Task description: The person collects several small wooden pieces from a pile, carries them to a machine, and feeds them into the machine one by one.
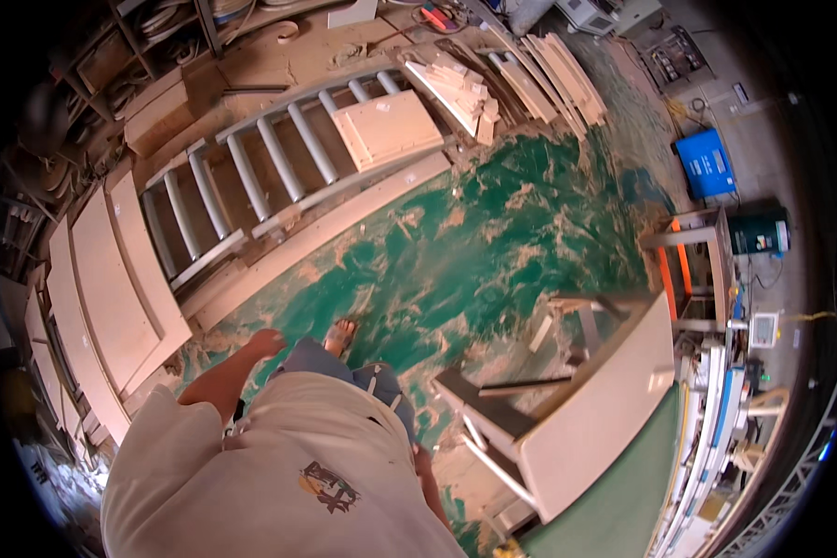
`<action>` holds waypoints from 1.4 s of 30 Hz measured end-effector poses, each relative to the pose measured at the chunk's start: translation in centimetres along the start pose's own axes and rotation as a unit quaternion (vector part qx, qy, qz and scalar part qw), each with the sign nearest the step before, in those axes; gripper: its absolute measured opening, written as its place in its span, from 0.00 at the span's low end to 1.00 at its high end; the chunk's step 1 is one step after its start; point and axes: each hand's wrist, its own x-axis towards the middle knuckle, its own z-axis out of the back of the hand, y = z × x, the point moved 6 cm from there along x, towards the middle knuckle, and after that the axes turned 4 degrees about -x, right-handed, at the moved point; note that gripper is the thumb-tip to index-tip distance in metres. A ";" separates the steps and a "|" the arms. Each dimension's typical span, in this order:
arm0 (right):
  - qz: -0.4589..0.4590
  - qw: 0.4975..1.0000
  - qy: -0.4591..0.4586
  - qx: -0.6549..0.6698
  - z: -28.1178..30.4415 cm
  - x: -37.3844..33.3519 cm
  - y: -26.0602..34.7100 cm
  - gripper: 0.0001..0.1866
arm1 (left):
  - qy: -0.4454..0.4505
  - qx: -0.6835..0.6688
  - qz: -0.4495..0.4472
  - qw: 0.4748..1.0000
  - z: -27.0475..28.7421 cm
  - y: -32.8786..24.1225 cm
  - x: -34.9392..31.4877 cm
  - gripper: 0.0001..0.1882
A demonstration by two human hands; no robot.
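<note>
My left hand (268,344) hangs out to my side above the floor, with its fingers loosely spread and nothing visible in it. Nearest to it are the light wood strip (316,237) along the roller conveyor (293,153) and several large wooden panels (112,298) on the left. My right hand (421,458) hangs low beside my body, mostly covered by my shirt, so its fingers cannot be made out. Right of it stands a pale-topped workbench (595,432) with a dark frame. A flat wooden panel (388,128) lies on the conveyor's rollers.
Wood dust covers the green floor (474,223). Wood offcuts (460,88) and long boards (567,79) are piled at the back. On the right are a blue box (705,163), an orange-legged stand (676,265) and a machine with long rails (702,446). Shelves (139,42) line the back left.
</note>
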 end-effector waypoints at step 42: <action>0.205 0.901 0.380 0.046 56.8 136.5 59.1 0.38 | -0.207 -0.896 0.265 0.289 63.3 -47.6 97.3 0.47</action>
